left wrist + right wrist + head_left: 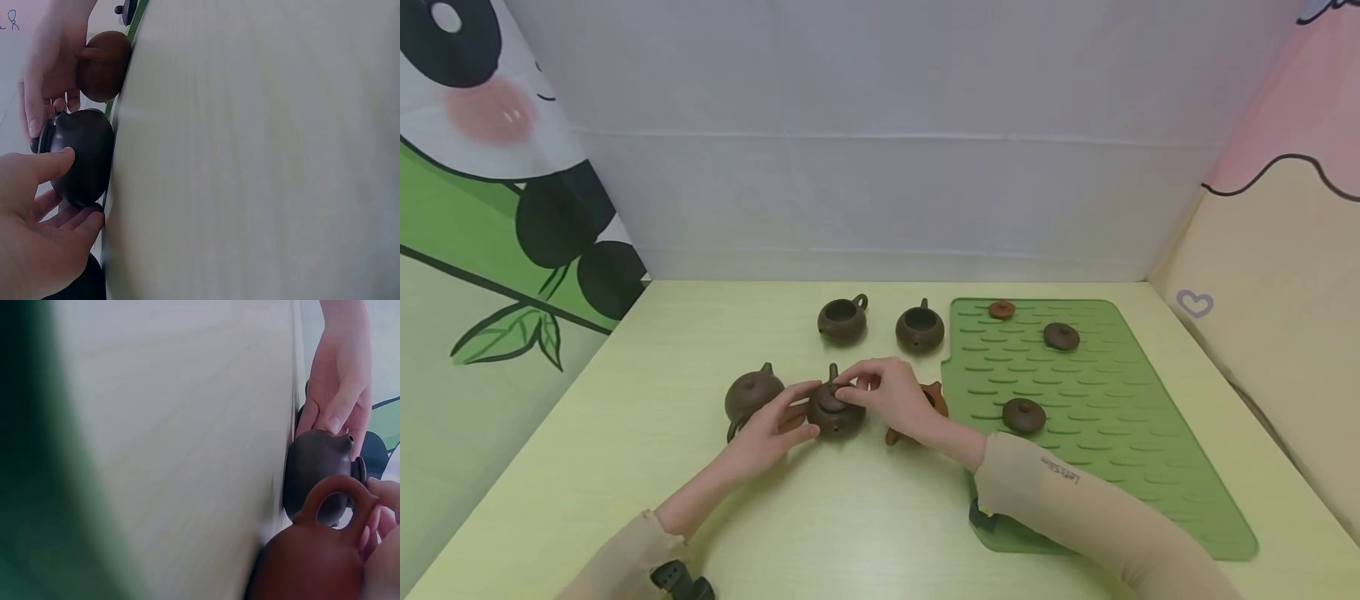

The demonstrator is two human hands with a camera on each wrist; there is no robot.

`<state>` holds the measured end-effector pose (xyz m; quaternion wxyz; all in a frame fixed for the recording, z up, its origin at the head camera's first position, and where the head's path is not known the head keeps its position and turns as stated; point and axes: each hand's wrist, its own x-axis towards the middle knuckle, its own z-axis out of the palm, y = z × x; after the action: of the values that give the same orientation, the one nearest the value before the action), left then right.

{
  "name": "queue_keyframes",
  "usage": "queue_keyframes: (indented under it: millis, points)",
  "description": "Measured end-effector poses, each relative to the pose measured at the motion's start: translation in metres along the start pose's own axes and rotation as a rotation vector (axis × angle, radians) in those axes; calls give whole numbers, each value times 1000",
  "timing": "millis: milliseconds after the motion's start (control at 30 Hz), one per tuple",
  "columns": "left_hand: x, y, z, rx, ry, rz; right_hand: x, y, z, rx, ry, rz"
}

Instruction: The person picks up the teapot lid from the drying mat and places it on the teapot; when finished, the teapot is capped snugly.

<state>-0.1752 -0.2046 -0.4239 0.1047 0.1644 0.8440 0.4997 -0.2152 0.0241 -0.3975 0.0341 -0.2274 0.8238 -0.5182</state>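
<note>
A dark brown teapot (835,423) stands on the table in front of me, its spout toward me. My left hand (769,432) holds its left side, the thumb (55,165) on the body and the fingers spread round the back. From the right, my right hand (891,397) pinches the knob of the dark lid (827,401), which sits over the teapot's mouth. Partly behind the right hand is a reddish-brown teapot (312,565), without a lid. Left of the left hand, a lidded dark teapot (751,395) is partly covered by the fingers.
Two lidless dark pots, the back left pot (842,322) and the back middle pot (920,331), stand farther away. On the green mat (1150,475) at the right lie a small reddish lid (1002,310) and two dark lids, the far one (1062,336) and the near one (1024,415).
</note>
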Motion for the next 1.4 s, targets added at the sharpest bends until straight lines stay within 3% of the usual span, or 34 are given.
queue_keyframes:
  millis: [400,1033,1400]
  points:
    - [0,0,1,7,7,-2,2,-1,4,-149,-6,55]
    - [2,-3,0,2,7,-1,3,1,6,-180,-7,52]
    - [1,-1,1,5,9,0,1,-3,0,-104,-12,41]
